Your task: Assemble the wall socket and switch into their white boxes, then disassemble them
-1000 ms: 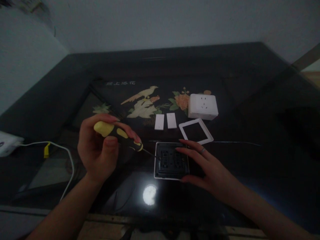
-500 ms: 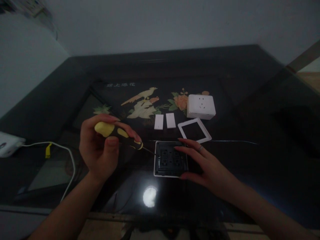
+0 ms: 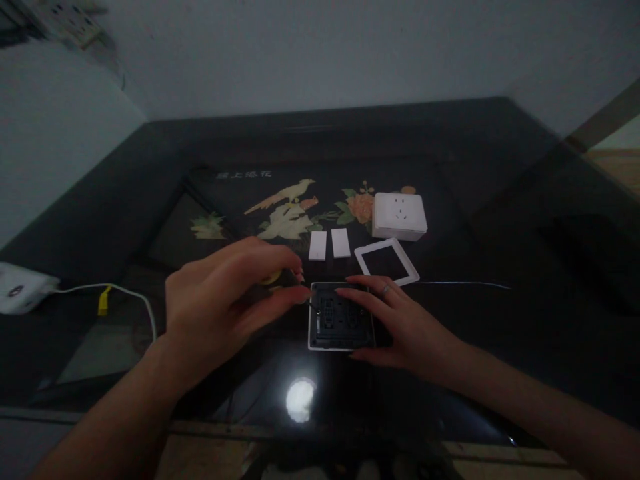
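The person's left hand closes a narrow grip around a yellow-and-black screwdriver, hiding most of its handle from me. Thumb and fingertips pinch forward, and the thin shaft slants down to a small screw near the left side of a switch panel, which lies on the desk, dark face up, with a white rim showing around it. The right hand has a wider grip, bracing that panel from its right: thumb at the near edge, forefinger at the far edge, the next finger over the dark face. A ring sits on one finger. Just beyond the panel I see two small white plates, a left plate and a right plate, side by side but apart. Right of them a square white frame lies askew, and behind it sits a white socket box, close to the flower picture on the black desktop. Off to the left, a white cable with a yellow tag runs from a white device.
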Available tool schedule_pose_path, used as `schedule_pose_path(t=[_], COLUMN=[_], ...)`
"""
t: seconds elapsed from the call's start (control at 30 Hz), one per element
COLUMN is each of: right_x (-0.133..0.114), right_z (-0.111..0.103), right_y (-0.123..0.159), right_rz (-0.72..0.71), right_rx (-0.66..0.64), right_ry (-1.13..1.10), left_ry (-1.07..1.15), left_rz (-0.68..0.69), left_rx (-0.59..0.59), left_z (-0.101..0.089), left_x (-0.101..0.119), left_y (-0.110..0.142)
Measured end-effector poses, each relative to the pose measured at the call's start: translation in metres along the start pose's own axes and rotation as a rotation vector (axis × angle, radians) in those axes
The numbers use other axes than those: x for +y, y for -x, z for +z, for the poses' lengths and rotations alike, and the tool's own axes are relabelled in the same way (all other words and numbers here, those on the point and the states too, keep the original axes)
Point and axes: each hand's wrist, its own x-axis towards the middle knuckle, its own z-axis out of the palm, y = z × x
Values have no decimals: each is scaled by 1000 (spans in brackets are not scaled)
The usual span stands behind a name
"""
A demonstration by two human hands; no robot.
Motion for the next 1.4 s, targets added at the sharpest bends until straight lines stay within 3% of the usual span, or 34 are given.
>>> schedule_pose_path(t=[0.2, 0.27, 0.4, 0.57, 0.63, 0.77, 0.87, 0.93, 1.07, 1.13, 1.2, 1.3, 1.4], right_x=[13, 17, 24, 28, 28, 29, 30, 31, 32, 32, 32, 31, 29], right_z=[-3, -2, 6, 16, 17, 16, 14, 13, 11, 11, 11, 11, 10], right_y=[-11, -13, -14, -12, -11, -11, -12, -12, -11, -11, -11, -11, -11], right_rz=[-75, -68, -82, -100, -102, -131, -134, -138, -151, -144, -143, -167, -193], right_rx=[28, 58, 124, 168, 176, 178, 172, 172, 169, 163, 163, 142, 118], right_ry=[-2, -3, -16, -3, -2, 12, -2, -17, -27, -32, -42, -53, -53], left_ry=[36, 30, 80, 42, 17, 102, 211, 235, 156, 119, 97, 105, 84], left_rz=[115, 151, 173, 179, 125, -16, -27, 21, 145, 108, 48, 52, 78], left_rx=[-327, -369, -320, -80, -39, -198, -295, -248, -22, -67, -191, -311, -219], left_z=[-21, -26, -24, -3, 0, -9, -14, -9, 3, 1, -8, -19, -13], left_x=[8, 5, -1, -2, -2, -2, -4, -6, -9, -9, -10, -12, -14], left_y=[-22, -25, -27, -27, -28, -29, -29, -28, -29, -30, -32, -33, -32])
